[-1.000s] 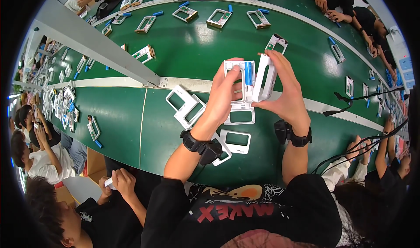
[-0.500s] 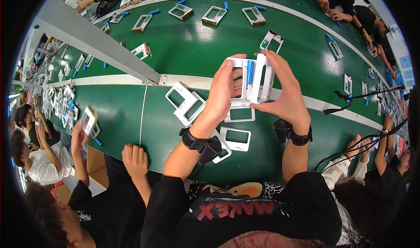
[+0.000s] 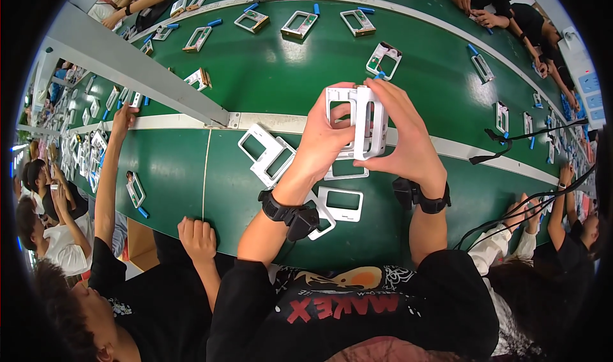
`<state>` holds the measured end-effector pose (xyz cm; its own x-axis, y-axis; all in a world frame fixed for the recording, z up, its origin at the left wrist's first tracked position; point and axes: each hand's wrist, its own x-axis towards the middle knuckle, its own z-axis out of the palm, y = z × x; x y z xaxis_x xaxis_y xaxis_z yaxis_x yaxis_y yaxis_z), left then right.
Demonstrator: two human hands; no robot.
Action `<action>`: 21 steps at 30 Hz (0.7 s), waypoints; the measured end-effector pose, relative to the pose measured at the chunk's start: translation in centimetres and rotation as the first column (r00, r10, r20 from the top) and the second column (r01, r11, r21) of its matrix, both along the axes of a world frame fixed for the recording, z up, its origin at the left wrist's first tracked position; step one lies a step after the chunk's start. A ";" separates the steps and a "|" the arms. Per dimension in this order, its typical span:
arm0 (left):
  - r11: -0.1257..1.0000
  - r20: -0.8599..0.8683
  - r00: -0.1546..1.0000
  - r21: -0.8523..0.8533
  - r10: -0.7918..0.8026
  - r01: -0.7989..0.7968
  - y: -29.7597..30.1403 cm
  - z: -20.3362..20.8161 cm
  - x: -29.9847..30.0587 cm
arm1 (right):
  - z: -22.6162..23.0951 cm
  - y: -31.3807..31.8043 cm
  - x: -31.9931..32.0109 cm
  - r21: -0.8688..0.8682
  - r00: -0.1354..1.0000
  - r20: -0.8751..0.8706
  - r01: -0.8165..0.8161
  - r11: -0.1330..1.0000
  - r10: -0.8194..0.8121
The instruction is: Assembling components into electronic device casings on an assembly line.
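Above the bench I hold two white plastic casing halves, both with a rectangular window. My left hand (image 3: 311, 141) grips one casing half (image 3: 338, 95) by its left side, with its fingers behind and inside the window. Fingers and thumb of my right hand (image 3: 414, 135) clasp the other casing half (image 3: 362, 122) at top and bottom. It stands edge-on, close against the first half; whether they are joined I cannot tell. Below my hands lie several loose white frames (image 3: 343, 203), with an overlapping pair of frames (image 3: 273, 154) by my left wrist.
Across a pale metal strip (image 3: 268, 120), a green surface carries several window-framed units (image 3: 299, 24) with blue cylinders. A grey post (image 3: 147, 68) slants in from the upper left. A co-worker's arm (image 3: 115, 151) reaches across at left; black cables (image 3: 530, 199) hang at right.
My right hand has moved its casing half leftward against the other, and the blue cylinder between them no longer shows. The co-worker at left has extended an arm with a white frame to the far surface.
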<state>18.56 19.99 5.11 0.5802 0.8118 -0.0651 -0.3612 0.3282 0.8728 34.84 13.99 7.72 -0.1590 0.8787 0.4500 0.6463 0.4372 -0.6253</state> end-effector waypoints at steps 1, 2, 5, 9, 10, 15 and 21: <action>1.000 -0.012 1.000 0.009 -0.017 0.017 0.0 0.2 0.1 | 0.0 0.0 0.1 0.001 1.000 0.000 0.003 1.000 -0.003; 0.999 -0.025 0.999 0.018 -0.033 0.034 -0.1 0.3 0.1 | 0.0 -0.1 0.2 -0.004 1.000 -0.006 0.011 1.000 -0.011; 0.999 -0.003 0.999 0.026 -0.035 0.035 -0.2 0.2 0.4 | 0.2 -0.2 0.5 -0.011 0.999 -0.019 0.026 1.000 -0.026; 0.999 0.004 1.000 0.033 -0.023 0.023 -0.4 -0.2 0.6 | 0.5 -0.1 0.4 0.005 0.996 -0.078 0.031 0.999 -0.031; 0.999 0.001 1.000 0.032 -0.021 0.021 -0.4 -0.2 0.7 | 0.4 -0.1 0.4 0.043 0.997 -0.066 0.030 0.999 -0.027; 0.994 -0.002 0.999 -0.105 -0.034 0.034 -0.4 0.3 0.7 | 0.3 0.1 0.1 0.161 0.999 -0.026 0.030 0.986 -0.026; 0.992 -0.001 0.999 -0.121 0.043 -0.043 -0.4 -0.7 0.7 | 0.4 0.2 -0.4 0.197 0.999 0.007 0.043 0.979 -0.046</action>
